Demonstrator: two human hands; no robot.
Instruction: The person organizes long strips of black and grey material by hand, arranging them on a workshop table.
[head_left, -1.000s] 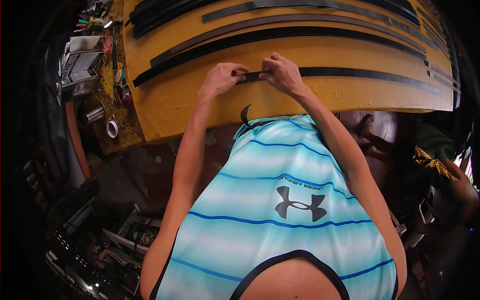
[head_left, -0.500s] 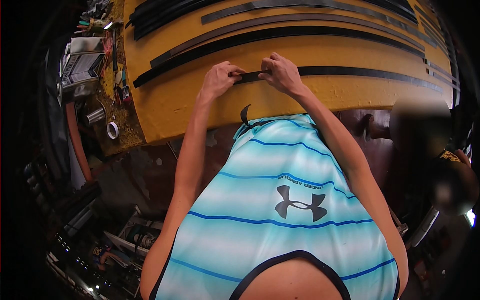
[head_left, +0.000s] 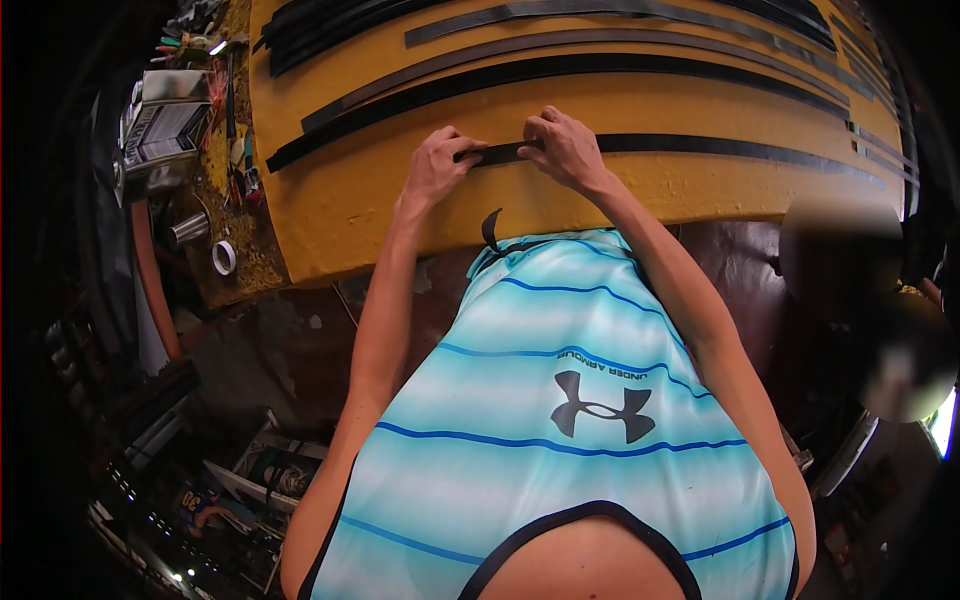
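Observation:
A long, narrow black leather-like strip [head_left: 700, 146] lies lengthwise on the yellow table [head_left: 350, 225]. Its left end is between the fingers of my left hand [head_left: 438, 166], which are closed in a pinch. A short way to the right, my right hand [head_left: 562, 150] also grips the strip, thumb below and fingers curled over. Between both hands a short stretch of the strip shows. A small curled black piece [head_left: 490, 230] sticks up at the table's near edge, in front of my shirt.
Beyond my hands lie another black strip [head_left: 480, 82], a brown strip [head_left: 450, 62] and a bundle of black strips [head_left: 330, 35]. At left stand a metal can [head_left: 165, 125], a metal cup [head_left: 188, 228] and a white tape roll [head_left: 224, 258]. A blurred person [head_left: 905, 370] is at right.
My left hand has shifted very slightly, its fingers still on the strip's end. My right hand stays put. The blurred person at right has moved a little.

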